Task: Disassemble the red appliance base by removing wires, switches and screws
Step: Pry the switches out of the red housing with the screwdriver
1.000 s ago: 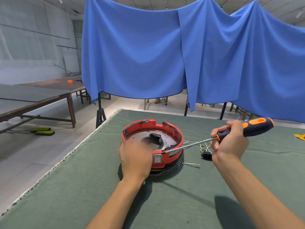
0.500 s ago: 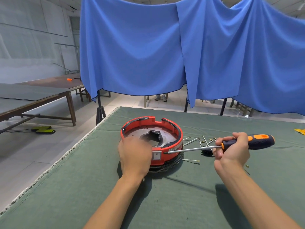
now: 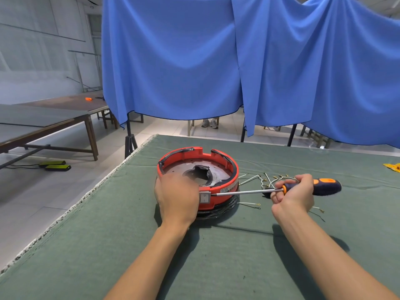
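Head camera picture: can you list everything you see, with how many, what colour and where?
appliance base: one, red, mid-table
rocker switch: one, white, on the base's near side
screwdriver: one, orange and dark handle, tip at the switch
loose wires: several, white, right of base
table: one, green cover
curtain: blue, behind
side tables: two, brown, left
left hand: one, holds the base
right hand: one, grips the screwdriver
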`<act>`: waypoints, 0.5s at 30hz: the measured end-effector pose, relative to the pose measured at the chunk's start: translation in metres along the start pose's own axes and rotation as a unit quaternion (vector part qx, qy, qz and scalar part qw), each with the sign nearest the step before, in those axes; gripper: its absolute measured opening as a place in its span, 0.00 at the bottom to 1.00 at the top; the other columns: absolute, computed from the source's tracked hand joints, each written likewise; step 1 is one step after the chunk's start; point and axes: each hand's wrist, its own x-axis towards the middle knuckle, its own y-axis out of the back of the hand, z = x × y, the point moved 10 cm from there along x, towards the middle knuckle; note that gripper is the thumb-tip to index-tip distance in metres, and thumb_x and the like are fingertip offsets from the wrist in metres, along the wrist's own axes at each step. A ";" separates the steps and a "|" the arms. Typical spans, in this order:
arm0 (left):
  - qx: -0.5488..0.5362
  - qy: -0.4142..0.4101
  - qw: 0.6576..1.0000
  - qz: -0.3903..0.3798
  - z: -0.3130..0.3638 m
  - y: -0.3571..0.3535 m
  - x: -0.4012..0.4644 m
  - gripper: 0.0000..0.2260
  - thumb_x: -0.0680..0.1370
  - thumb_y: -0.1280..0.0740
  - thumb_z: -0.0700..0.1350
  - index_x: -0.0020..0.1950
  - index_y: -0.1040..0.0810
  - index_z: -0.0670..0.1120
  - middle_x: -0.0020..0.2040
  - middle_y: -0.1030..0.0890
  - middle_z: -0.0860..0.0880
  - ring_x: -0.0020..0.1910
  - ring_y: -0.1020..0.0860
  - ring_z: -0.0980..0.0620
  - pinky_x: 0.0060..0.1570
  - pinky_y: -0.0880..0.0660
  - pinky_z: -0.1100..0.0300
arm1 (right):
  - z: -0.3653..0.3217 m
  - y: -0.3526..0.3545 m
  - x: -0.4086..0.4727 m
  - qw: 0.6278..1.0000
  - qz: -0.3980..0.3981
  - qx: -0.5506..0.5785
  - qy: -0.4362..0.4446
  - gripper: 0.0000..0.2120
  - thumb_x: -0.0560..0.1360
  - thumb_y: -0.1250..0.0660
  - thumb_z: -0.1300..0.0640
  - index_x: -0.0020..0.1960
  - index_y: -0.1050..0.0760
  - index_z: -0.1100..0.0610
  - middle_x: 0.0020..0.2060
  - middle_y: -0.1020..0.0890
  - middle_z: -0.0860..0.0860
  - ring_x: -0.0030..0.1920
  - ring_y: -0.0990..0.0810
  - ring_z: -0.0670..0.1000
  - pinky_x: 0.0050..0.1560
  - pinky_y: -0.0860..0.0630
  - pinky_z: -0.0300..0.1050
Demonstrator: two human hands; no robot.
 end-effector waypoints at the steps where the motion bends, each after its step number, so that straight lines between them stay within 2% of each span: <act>1: 0.000 -0.001 1.000 0.000 0.000 0.000 0.000 0.13 0.78 0.42 0.43 0.34 0.28 0.46 0.42 0.23 0.51 0.53 0.31 0.50 0.66 0.41 0.45 | 0.001 -0.004 0.002 1.000 -0.001 -0.009 -0.006 0.13 0.70 0.40 0.56 0.29 0.37 0.58 0.17 0.29 0.53 0.15 0.42 0.49 0.22 0.47 0.33; 8: 0.010 -0.003 1.000 -0.016 0.000 -0.003 0.000 0.12 0.79 0.43 0.45 0.36 0.27 0.47 0.45 0.23 0.51 0.55 0.31 0.50 0.68 0.42 0.45 | 0.006 -0.044 0.017 0.993 -0.045 -0.099 -0.035 0.10 0.69 0.39 0.56 0.31 0.36 0.55 0.27 0.30 0.52 0.14 0.40 0.46 0.21 0.46 0.32; 15: 0.017 -0.001 1.000 -0.020 -0.002 -0.004 0.000 0.12 0.79 0.43 0.46 0.38 0.25 0.47 0.46 0.23 0.51 0.56 0.31 0.51 0.68 0.41 0.46 | 0.020 -0.078 0.024 0.978 -0.098 -0.174 -0.057 0.09 0.71 0.38 0.56 0.34 0.36 0.55 0.28 0.29 0.51 0.14 0.39 0.44 0.19 0.44 0.31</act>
